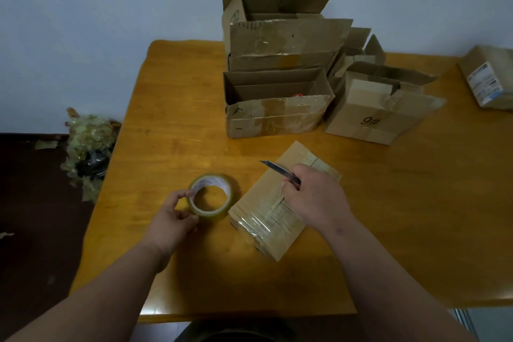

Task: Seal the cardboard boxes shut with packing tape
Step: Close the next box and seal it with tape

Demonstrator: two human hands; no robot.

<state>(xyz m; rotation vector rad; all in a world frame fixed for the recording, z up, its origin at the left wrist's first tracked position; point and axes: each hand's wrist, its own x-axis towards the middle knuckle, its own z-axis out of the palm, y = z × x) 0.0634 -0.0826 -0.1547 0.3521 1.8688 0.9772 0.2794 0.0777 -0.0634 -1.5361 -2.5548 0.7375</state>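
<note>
Left hand (173, 218) grasps the tape (211, 197) at seven o'clock; right hand (313, 197) grasps the knife (279, 171) over the taped box (266, 225). Sealing looks finished; next, an open box (274, 114) at twelve.

Your orange wooden table (172, 125) carries a taped flat box (266, 219) beside a tape roll (212, 197), open cardboard boxes (274, 103) at the back, a box marked 9# (374, 116), and a labelled parcel (488, 78) far right.
</note>
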